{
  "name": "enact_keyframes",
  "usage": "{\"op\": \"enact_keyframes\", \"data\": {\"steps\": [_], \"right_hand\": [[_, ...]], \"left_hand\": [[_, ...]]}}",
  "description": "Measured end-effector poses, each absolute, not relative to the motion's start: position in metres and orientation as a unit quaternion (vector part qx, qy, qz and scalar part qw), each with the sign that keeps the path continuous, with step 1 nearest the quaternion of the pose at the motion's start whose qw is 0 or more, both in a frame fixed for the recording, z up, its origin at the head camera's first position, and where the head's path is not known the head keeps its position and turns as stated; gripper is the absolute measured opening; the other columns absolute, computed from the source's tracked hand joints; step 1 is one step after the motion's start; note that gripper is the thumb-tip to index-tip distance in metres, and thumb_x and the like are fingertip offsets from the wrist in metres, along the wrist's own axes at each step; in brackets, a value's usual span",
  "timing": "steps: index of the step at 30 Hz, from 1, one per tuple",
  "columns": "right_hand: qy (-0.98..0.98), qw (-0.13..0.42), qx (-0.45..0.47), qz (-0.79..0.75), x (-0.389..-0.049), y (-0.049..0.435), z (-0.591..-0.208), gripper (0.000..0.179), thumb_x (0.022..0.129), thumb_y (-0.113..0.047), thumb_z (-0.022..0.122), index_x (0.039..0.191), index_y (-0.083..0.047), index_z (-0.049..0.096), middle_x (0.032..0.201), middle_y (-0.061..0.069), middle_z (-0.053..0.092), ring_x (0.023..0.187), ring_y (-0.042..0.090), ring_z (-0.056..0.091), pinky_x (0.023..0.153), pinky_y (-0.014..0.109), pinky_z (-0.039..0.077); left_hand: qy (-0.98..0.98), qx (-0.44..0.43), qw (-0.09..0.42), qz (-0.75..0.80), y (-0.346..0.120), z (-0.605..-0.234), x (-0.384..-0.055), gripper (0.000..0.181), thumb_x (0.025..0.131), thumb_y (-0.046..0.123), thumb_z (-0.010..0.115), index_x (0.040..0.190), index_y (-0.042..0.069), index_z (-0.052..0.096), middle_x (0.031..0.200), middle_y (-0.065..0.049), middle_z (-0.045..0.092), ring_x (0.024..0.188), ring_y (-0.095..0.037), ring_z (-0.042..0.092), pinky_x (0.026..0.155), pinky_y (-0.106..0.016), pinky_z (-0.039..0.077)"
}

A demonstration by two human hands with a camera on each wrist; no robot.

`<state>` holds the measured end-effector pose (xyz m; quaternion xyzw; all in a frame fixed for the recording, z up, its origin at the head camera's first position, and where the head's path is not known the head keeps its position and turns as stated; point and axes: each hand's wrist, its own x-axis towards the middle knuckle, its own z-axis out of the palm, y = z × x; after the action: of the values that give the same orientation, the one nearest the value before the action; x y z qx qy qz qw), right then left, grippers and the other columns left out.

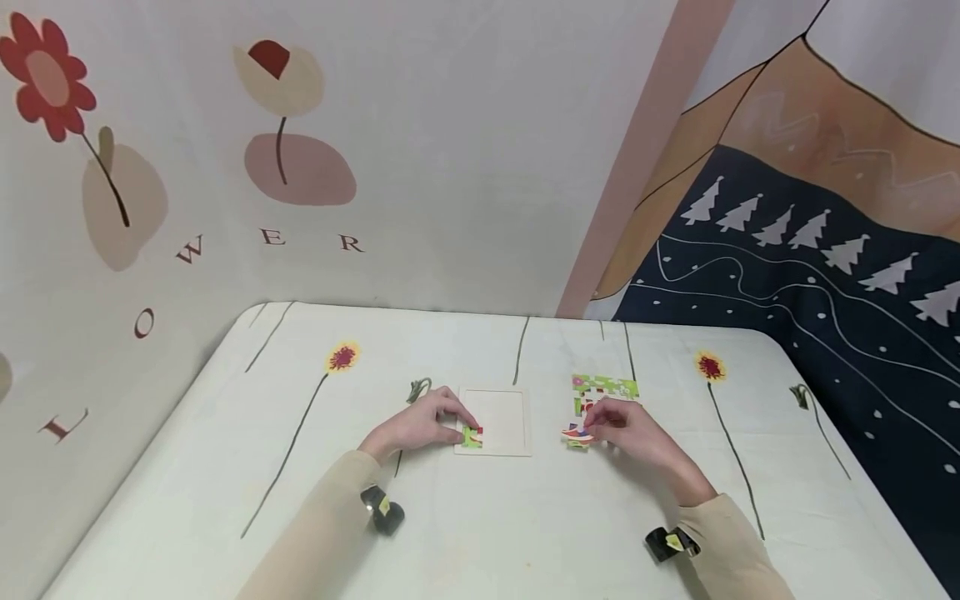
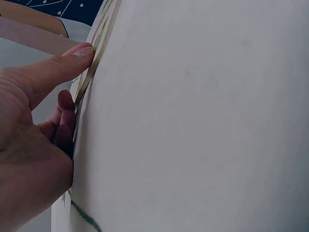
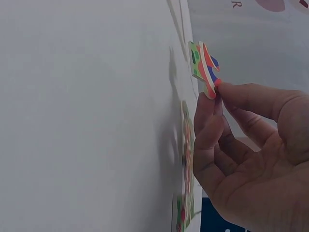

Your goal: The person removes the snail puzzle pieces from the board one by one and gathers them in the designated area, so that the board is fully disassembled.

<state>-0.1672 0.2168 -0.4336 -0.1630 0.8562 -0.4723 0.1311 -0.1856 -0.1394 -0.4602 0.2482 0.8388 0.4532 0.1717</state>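
Note:
A shallow pale puzzle tray (image 1: pixel 498 421) lies flat on the table. In its lower left corner is a green puzzle piece (image 1: pixel 472 437) with a bit of red. My left hand (image 1: pixel 420 421) pinches at this piece, thumb and index fingertips on it; the left wrist view shows the tray only edge-on. My right hand (image 1: pixel 626 429) holds a puzzle piece (image 3: pixel 205 70) printed in green, orange, white and blue between thumb and fingers, raised off the table. Beneath and behind that hand lie more puzzle pieces (image 1: pixel 607 386), partly hidden by it.
The table (image 1: pixel 480 533) has a white cloth printed with flowers and stems. A pale curtain (image 1: pixel 465 167) with flower prints and a dark tree-patterned cloth (image 1: pixel 825 267) hang behind and to the right. Black wrist cameras (image 1: pixel 384 511) sit at both sleeves.

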Motion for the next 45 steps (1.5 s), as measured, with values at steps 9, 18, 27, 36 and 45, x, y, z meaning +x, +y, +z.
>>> {"op": "enact_keyframes", "data": {"steps": [9,18,27,36,45], "right_hand": [[0.856,0.133,-0.136,-0.481,-0.164,0.235,-0.429,0.01,0.089,-0.002,0.064,0.099,0.002,0.064,0.088,0.009,0.062,0.074,0.021,0.053,0.06,0.028,0.044],[0.866,0.123,-0.14,-0.465,-0.167,0.25,-0.43,0.009,0.089,0.0,0.063,0.098,0.003,0.064,0.087,0.008,0.062,0.074,0.02,0.054,0.061,0.027,0.044],[0.875,0.13,-0.128,-0.449,-0.168,0.257,-0.43,0.007,0.089,0.0,0.063,0.096,0.002,0.064,0.085,0.007,0.06,0.075,0.02,0.051,0.061,0.026,0.042],[0.889,0.12,-0.124,-0.424,-0.171,0.258,-0.434,0.003,0.089,0.0,0.063,0.092,0.001,0.064,0.085,0.006,0.059,0.078,0.021,0.049,0.065,0.027,0.041],[0.895,0.104,-0.134,-0.411,-0.171,0.257,-0.436,0.006,0.09,-0.004,0.064,0.09,0.001,0.066,0.084,0.005,0.058,0.075,0.019,0.046,0.065,0.027,0.038]], "left_hand": [[0.838,0.247,0.174,0.455,-0.138,-0.458,-0.184,0.024,0.081,0.003,0.073,0.101,0.014,0.076,0.103,0.0,0.053,0.102,-0.019,0.046,0.091,-0.042,0.033],[0.832,0.248,0.171,0.466,-0.139,-0.458,-0.183,0.023,0.08,0.002,0.074,0.102,0.01,0.075,0.103,-0.003,0.054,0.102,-0.023,0.046,0.091,-0.042,0.033],[0.833,0.244,0.175,0.464,-0.139,-0.458,-0.183,0.025,0.08,0.0,0.072,0.102,0.013,0.076,0.103,0.0,0.054,0.102,-0.019,0.046,0.091,-0.041,0.033],[0.832,0.249,0.173,0.465,-0.139,-0.458,-0.184,0.024,0.08,0.0,0.073,0.101,0.012,0.076,0.102,0.0,0.054,0.101,-0.019,0.046,0.091,-0.041,0.033],[0.832,0.251,0.17,0.465,-0.14,-0.459,-0.184,0.023,0.08,0.002,0.073,0.101,0.011,0.075,0.103,-0.002,0.054,0.102,-0.021,0.046,0.091,-0.042,0.033]]}}
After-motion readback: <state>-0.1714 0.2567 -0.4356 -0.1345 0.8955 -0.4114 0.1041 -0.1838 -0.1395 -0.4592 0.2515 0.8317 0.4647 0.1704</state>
